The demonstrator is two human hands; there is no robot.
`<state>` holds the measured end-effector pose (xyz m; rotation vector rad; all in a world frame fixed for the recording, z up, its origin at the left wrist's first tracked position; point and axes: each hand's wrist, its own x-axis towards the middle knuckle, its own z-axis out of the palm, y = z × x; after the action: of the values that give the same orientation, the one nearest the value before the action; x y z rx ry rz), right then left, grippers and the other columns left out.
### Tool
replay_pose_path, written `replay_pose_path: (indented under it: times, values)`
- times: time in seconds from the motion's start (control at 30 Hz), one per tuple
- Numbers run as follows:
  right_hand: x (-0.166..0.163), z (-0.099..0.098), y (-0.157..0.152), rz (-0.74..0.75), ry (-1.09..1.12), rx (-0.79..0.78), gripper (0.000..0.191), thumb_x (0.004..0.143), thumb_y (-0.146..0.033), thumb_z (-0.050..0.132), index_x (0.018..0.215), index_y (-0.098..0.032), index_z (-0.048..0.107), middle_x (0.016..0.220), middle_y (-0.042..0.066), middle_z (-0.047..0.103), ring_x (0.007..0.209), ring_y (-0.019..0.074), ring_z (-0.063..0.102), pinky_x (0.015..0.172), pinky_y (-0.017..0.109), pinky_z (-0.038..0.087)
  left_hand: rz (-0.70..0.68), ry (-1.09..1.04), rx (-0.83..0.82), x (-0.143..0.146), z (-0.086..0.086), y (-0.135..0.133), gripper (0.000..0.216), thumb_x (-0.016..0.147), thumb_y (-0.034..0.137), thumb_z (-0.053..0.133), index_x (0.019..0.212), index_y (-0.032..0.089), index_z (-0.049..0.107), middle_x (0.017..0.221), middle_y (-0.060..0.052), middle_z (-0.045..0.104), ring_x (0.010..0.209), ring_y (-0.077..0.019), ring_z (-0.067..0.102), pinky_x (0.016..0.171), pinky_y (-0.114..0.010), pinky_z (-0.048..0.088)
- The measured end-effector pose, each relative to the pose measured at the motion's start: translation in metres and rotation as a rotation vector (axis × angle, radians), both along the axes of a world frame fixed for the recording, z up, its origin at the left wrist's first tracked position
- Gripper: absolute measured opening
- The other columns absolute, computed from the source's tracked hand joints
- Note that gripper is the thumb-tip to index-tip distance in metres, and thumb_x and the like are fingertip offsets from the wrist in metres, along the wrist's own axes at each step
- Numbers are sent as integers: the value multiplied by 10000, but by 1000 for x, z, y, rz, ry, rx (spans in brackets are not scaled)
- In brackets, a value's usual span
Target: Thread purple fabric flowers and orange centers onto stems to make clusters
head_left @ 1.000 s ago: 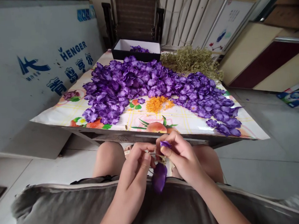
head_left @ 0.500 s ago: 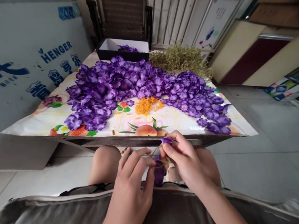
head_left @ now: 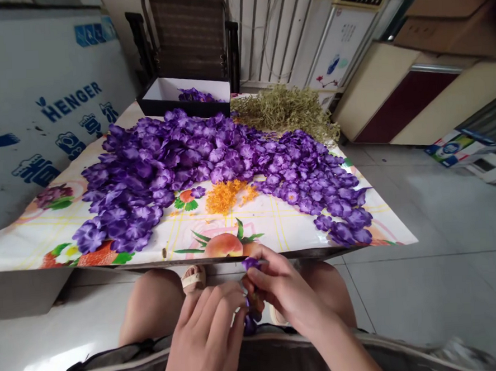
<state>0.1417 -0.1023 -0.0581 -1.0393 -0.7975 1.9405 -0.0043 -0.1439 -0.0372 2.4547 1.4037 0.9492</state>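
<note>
Left hand (head_left: 206, 325) has curled; right hand (head_left: 284, 290) pinches petals (head_left: 250, 263).

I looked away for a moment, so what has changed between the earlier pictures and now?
The left hand has turned palm-down, its fingers curled over the lower purple flower, now mostly hidden; whether it grips it is unclear. The view has swung right, so the table sits further left in the picture. The right hand still pinches a purple petal; the flower pile, orange bits and black box stay put.
</note>
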Motion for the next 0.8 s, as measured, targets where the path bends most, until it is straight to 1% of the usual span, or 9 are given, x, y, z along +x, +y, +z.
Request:
replay_pose_path:
  times: [0.17,0.23,0.3,0.33,0.4,0.5,0.6,0.7,0.8]
  values:
    - [7,5,14,-6,-262,119,200,731,-397,626,757,-225,527,542,-34,540,422,135,478,414,266,414,-109,-44,-108,-2,-7,12,171,909,55,473,919,201,562,791,15,673,638,-133,589,642,-247,421]
    - [25,4,32,-137,-472,209,139,771,-349,592,769,-214,560,633,-1,583,549,169,550,548,310,478,-113,-110,-146,-3,-10,14,138,920,102,494,942,218,565,773,23,672,635,-130,607,624,-229,442]
    - [50,0,58,-371,-741,300,72,819,-275,526,820,-206,546,827,53,619,780,210,582,755,366,482,-119,-165,-201,-3,-13,14,109,925,140,505,944,229,566,724,37,656,605,-117,613,586,-201,448]
    - [63,-4,74,-479,-874,331,81,831,-234,508,885,-192,553,962,91,615,927,236,560,858,404,444,-122,-190,-229,-3,-14,15,98,926,153,508,932,232,566,696,45,646,583,-109,612,563,-187,444]
    - [82,-12,102,-580,-1095,372,155,829,-177,541,978,-150,576,1116,135,584,1113,273,488,979,461,356,-125,-224,-293,-3,-15,15,79,927,180,513,913,236,568,671,57,637,556,-96,610,538,-167,439]
    - [91,-25,132,-568,-1319,409,189,842,-243,632,1005,-148,613,1161,86,590,1150,277,497,995,508,344,-108,-248,-378,-5,-13,16,81,934,210,503,906,241,573,669,63,639,553,-90,618,543,-154,445]
    - [84,-32,142,-517,-1423,453,143,844,-279,653,913,-155,637,1122,60,612,1117,260,522,979,500,363,-94,-235,-447,-9,-12,17,94,936,207,492,917,239,579,671,58,652,567,-95,630,547,-148,455]
    - [83,-31,143,-510,-1430,515,78,800,-217,670,804,-152,626,1039,64,618,1075,264,520,956,482,359,-101,-271,-415,-11,-13,19,93,922,199,508,908,237,592,663,51,664,545,-103,629,531,-156,459]
    - [88,-24,143,-512,-1356,596,56,774,-192,646,740,-168,608,895,79,628,928,259,555,860,412,401,-107,-289,-366,-9,-11,23,99,899,189,538,862,237,616,663,38,679,551,-115,639,532,-168,477]
